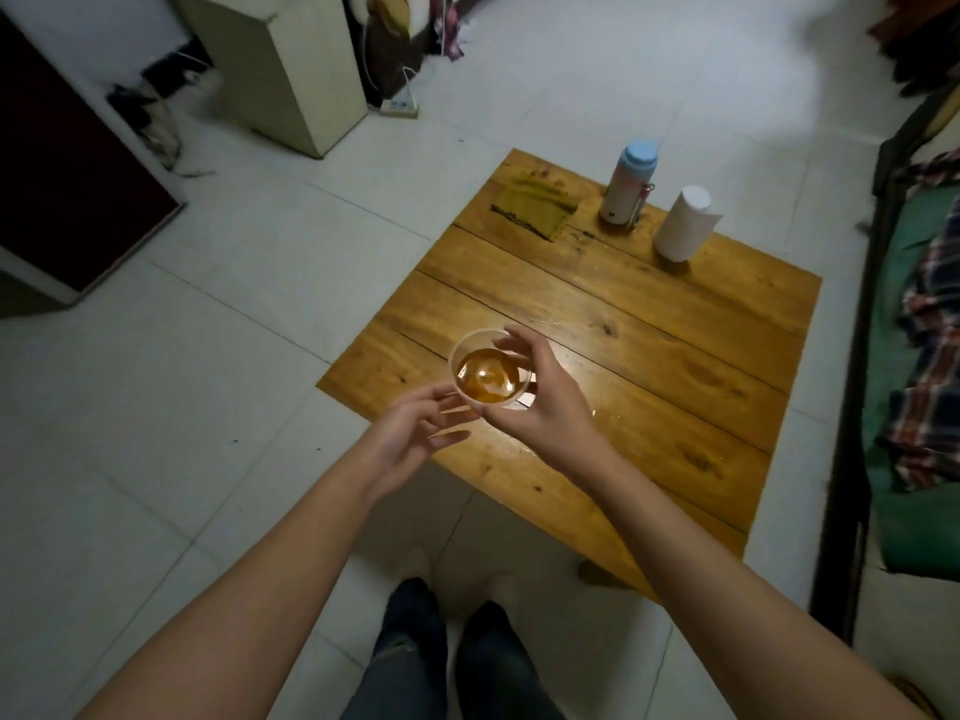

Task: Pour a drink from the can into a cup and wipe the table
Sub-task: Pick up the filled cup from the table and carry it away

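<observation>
My right hand (540, 402) grips a clear plastic cup (485, 374) holding amber drink, lifted above the near left part of the low wooden table (649, 356). My left hand (415, 428) is beside the cup on its left, fingers relaxed and spread, fingertips close to the cup's side; whether they touch it I cannot tell. A folded yellow-green cloth (535, 205) lies flat at the table's far left corner. No can is visible. A small wet glint (605, 415) shows on the wood just right of my right hand.
A pink bottle with a blue cap (626, 184) and a white cylinder-shaped container (683, 226) stand at the table's far edge. A bed with a plaid cloth (930, 330) runs along the right. A cream cabinet (291, 65) stands on the tiled floor, far left.
</observation>
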`<state>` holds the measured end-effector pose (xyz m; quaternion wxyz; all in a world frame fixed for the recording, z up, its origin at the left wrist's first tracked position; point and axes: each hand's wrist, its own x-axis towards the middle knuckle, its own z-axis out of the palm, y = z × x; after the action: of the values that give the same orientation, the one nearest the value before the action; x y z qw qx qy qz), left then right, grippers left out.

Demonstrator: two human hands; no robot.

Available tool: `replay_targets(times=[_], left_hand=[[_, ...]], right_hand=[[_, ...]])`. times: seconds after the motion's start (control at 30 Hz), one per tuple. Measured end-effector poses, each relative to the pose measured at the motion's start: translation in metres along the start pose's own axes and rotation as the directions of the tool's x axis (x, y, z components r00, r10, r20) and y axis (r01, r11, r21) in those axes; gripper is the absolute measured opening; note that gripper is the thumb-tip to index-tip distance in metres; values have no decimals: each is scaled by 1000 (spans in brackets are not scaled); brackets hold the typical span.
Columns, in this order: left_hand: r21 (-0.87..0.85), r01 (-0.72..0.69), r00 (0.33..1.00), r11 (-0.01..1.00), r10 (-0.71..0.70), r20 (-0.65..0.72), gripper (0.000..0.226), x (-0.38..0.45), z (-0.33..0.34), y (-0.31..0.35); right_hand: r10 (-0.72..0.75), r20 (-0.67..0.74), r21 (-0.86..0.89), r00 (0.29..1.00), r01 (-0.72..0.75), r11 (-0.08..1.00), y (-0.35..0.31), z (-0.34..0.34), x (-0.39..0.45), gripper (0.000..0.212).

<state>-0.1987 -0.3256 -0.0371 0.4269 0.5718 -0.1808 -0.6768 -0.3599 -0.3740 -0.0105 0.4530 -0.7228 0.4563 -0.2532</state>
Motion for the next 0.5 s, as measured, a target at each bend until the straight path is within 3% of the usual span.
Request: replay_targets(times=[0.3, 0.5], left_hand=[[-193, -96, 986, 976, 66, -156, 55, -68, -68, 0], [-311, -207, 956, 928, 125, -265, 44, -124, -126, -4]], right_hand=[[-152, 178, 0, 972, 154, 988, -55, 67, 1, 81], [-241, 293, 28, 925, 244, 969, -99, 135, -3, 81]])
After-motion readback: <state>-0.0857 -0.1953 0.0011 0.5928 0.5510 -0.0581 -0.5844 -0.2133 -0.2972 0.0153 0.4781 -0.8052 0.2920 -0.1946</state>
